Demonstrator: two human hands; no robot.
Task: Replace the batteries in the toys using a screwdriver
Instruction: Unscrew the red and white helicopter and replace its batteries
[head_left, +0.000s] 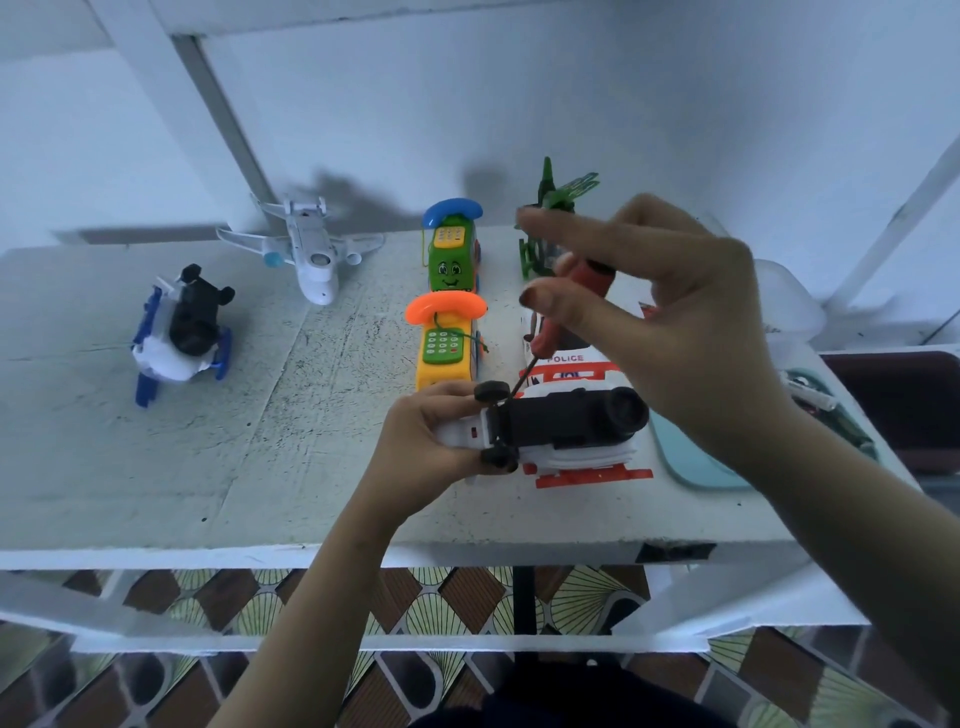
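Head view: the left hand (423, 439) holds a toy car (563, 423) upside down over the near surface (249, 447), fingers (441, 399) curled round its rear. The right hand (675, 322) pinches a red screwdriver (551, 336), forefinger stretched out. The screwdriver's tip meets the car's black underside beside a wheel. A police toy (571, 370) lies just behind.

Red-handled screwdriver (548, 338) over a white toy car (561, 423) with a black underside. Yellow phone (445, 358) with orange handset (447, 306), green phone (451, 265) with blue handset (452, 210). Bench (260, 441) white, speckled black.
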